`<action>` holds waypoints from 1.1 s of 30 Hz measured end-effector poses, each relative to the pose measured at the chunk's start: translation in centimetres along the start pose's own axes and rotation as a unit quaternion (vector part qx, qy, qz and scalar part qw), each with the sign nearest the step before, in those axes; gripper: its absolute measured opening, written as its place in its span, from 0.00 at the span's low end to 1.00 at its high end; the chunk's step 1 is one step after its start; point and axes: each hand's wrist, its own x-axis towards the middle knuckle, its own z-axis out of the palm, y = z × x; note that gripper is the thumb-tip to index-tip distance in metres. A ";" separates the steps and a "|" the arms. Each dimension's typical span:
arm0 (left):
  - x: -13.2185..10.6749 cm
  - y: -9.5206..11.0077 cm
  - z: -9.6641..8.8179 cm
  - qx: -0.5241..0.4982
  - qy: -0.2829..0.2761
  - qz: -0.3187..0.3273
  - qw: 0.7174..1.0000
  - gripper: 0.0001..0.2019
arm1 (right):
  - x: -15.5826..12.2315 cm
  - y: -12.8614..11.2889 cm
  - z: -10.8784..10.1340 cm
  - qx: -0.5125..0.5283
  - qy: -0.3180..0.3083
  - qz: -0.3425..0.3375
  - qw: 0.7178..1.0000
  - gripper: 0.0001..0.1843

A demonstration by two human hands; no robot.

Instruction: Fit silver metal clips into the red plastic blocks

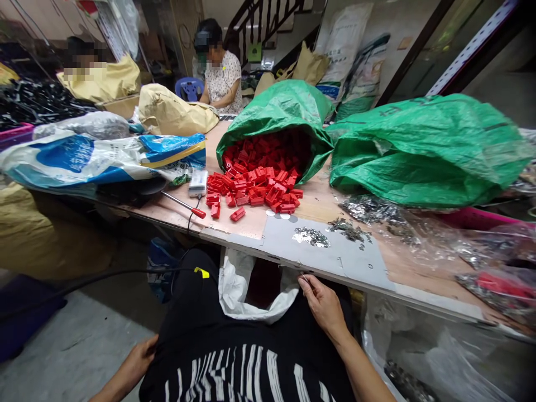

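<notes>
Small metal piece (305,278) pinched in right hand (324,306) under the surface (355,258). Left hand (140,357) curls on black fabric (201,335), grip unclear. Blocky red parts (255,184) spill from green sack (285,109).

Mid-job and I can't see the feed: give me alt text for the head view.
The right hand pinches a small metal piece just under the table, above a white bag; the left hand rests on the lap. On the table, red parts spill from a green sack beside metal bits. Another person sits behind.
</notes>
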 end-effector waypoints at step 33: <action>-0.4 -0.6 -0.4 0.279 -0.032 0.009 0.960 0.14 | -0.1 0.1 0.6 -0.024 0.019 -0.008 0.999 0.24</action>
